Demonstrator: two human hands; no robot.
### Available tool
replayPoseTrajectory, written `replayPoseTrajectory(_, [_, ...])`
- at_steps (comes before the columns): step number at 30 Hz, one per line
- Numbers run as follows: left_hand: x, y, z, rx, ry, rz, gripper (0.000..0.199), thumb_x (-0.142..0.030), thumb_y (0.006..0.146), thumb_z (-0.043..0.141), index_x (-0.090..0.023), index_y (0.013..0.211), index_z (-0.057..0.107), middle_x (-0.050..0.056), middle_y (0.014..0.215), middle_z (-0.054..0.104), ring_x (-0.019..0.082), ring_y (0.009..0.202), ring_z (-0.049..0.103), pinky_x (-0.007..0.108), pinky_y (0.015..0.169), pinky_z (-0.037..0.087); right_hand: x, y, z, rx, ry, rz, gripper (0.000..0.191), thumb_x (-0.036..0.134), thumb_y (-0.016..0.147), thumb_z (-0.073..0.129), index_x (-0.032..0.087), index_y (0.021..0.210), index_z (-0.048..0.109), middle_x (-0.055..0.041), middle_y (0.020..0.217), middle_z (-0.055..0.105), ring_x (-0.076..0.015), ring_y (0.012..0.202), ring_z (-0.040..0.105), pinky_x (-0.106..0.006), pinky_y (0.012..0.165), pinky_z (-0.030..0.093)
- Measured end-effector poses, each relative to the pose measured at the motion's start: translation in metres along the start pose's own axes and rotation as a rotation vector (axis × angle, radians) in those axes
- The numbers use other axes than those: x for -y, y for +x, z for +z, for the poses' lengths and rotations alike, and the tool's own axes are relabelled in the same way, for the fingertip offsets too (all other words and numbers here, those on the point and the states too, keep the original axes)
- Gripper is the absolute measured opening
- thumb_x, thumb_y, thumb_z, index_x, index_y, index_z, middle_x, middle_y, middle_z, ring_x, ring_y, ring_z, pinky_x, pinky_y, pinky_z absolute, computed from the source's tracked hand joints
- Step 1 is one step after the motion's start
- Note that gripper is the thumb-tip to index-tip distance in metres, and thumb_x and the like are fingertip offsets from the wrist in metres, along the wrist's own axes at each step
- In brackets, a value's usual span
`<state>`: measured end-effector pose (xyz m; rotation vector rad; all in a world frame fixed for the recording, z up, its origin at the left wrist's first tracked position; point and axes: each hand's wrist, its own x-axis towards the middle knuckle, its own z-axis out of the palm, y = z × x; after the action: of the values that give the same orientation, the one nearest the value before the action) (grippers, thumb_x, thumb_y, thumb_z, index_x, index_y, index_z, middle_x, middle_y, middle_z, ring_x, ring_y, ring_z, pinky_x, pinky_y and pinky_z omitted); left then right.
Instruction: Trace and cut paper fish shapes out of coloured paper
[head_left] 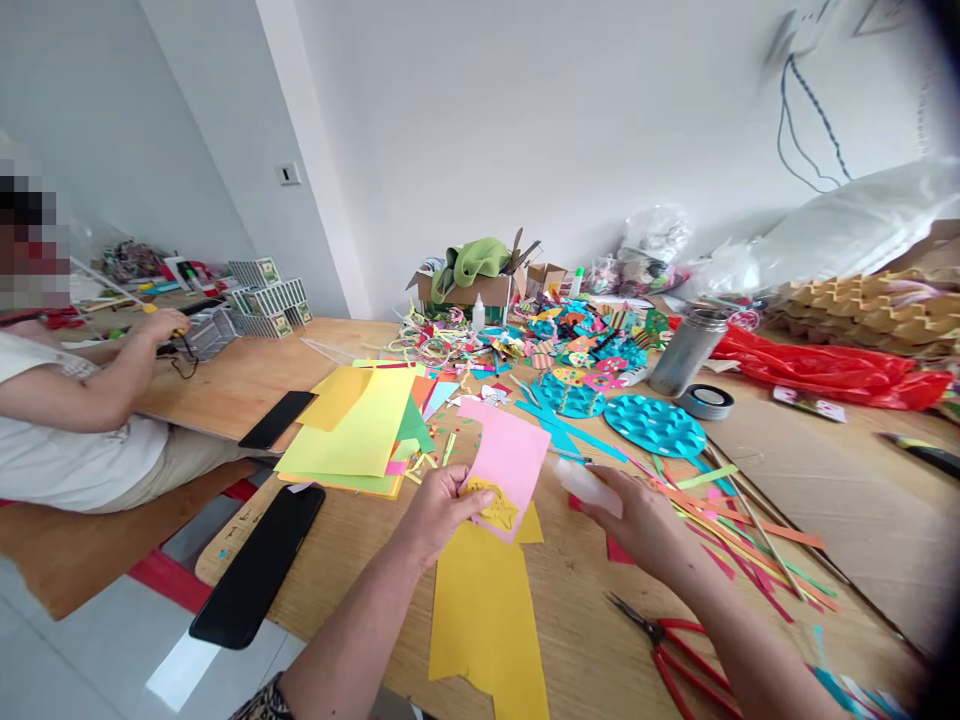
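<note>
My left hand (pixel 441 502) is closed on a sheet of pink paper (pixel 511 448), with the thumb pressing a small yellow paper cutout (pixel 499 508) with lines drawn on it against its lower part. My right hand (pixel 643 512) is apart from the sheet, its fingers around a whitish, translucent object (pixel 589 487) whose kind I cannot make out. Below my left hand lies a cut sheet of yellow paper (pixel 487 610) on the wooden table (pixel 375 585). Red-handled scissors (pixel 664 640) rest near my right forearm. Small red paper pieces (pixel 619 548) lie under my right hand.
Stacked coloured paper (pixel 349 415) and a black phone (pixel 259 565) are at left. Blue egg-tray pieces (pixel 652 425), a metal flask (pixel 686 352) and paper strips (pixel 750 540) lie right. Behind stand a glue bottle (pixel 478 312) and a filled box (pixel 442 290). Another person (pixel 82 400) works at far left.
</note>
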<state>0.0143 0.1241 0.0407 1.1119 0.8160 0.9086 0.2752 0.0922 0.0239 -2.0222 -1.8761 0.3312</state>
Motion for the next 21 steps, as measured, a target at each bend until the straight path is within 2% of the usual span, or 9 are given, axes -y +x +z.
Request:
replayPoseTrajectory(4, [0.024, 0.005, -0.003, -0.028, -0.078, -0.143, 0.039, -0.036, 0.054, 0.085, -0.011, 0.078, 0.066, 0.006, 0.074, 0.069, 0.017, 0.067, 0.063, 0.028, 0.065, 0.048, -0.002, -0.007, -0.022, 0.050, 0.426, -0.004, 0.049, 0.044, 0.081, 0.059, 0.018, 0.123, 0.057, -0.0103, 0.109, 0.067, -0.0290, 0.095, 0.063, -0.039, 0.078, 0.049])
replayPoseTrajectory(7, [0.028, 0.008, -0.003, -0.030, -0.102, -0.138, 0.041, -0.033, 0.056, 0.084, -0.011, 0.086, 0.066, 0.006, 0.077, 0.069, 0.018, 0.071, 0.064, 0.030, 0.069, 0.049, 0.004, -0.014, -0.030, 0.168, 0.684, -0.038, 0.051, 0.051, 0.079, 0.063, 0.019, 0.118, 0.059, -0.0091, 0.108, 0.067, -0.0287, 0.096, 0.062, -0.036, 0.075, 0.050])
replayPoseTrajectory(10, [0.025, 0.009, -0.001, -0.038, -0.123, -0.092, 0.055, -0.028, 0.059, 0.083, -0.013, 0.107, 0.061, 0.006, 0.086, 0.069, 0.019, 0.079, 0.065, 0.029, 0.072, 0.050, 0.009, -0.018, -0.030, 0.220, 0.819, -0.024, 0.054, 0.051, 0.077, 0.067, 0.020, 0.121, 0.057, -0.0094, 0.109, 0.066, -0.0288, 0.097, 0.060, -0.035, 0.074, 0.051])
replayPoseTrajectory(13, [0.021, 0.007, 0.002, -0.084, -0.075, -0.041, 0.083, -0.026, 0.064, 0.080, -0.017, 0.136, 0.040, 0.002, 0.078, 0.068, 0.017, 0.073, 0.064, 0.027, 0.069, 0.049, 0.012, -0.019, -0.029, 0.230, 0.885, -0.010, 0.054, 0.051, 0.077, 0.067, 0.020, 0.121, 0.057, -0.0088, 0.106, 0.065, -0.0270, 0.096, 0.060, -0.035, 0.075, 0.049])
replayPoseTrajectory(16, [0.020, 0.004, 0.003, -0.101, -0.036, 0.008, 0.100, -0.028, 0.069, 0.076, -0.022, 0.148, 0.016, -0.001, 0.072, 0.066, 0.014, 0.066, 0.062, 0.025, 0.065, 0.048, 0.013, -0.021, -0.028, 0.282, 0.928, 0.010, 0.052, 0.051, 0.078, 0.066, 0.020, 0.120, 0.058, -0.0068, 0.098, 0.064, -0.0234, 0.088, 0.059, -0.032, 0.070, 0.048])
replayPoseTrajectory(18, [0.022, 0.004, 0.003, -0.082, -0.028, 0.041, 0.093, -0.029, 0.072, 0.074, -0.024, 0.147, 0.019, 0.000, 0.079, 0.067, 0.014, 0.070, 0.061, 0.025, 0.068, 0.048, 0.016, -0.022, -0.025, 0.323, 0.965, 0.014, 0.053, 0.050, 0.079, 0.065, 0.020, 0.121, 0.057, -0.0063, 0.097, 0.064, -0.0215, 0.084, 0.058, -0.031, 0.067, 0.046])
replayPoseTrajectory(21, [0.025, 0.004, 0.001, -0.076, 0.024, 0.060, 0.063, -0.030, 0.072, 0.073, -0.022, 0.130, 0.048, 0.004, 0.091, 0.067, 0.014, 0.077, 0.060, 0.025, 0.072, 0.047, 0.020, -0.025, -0.017, 0.393, 1.068, -0.016, 0.050, 0.047, 0.080, 0.065, 0.020, 0.121, 0.057, -0.0069, 0.100, 0.063, -0.0213, 0.086, 0.057, -0.030, 0.067, 0.044])
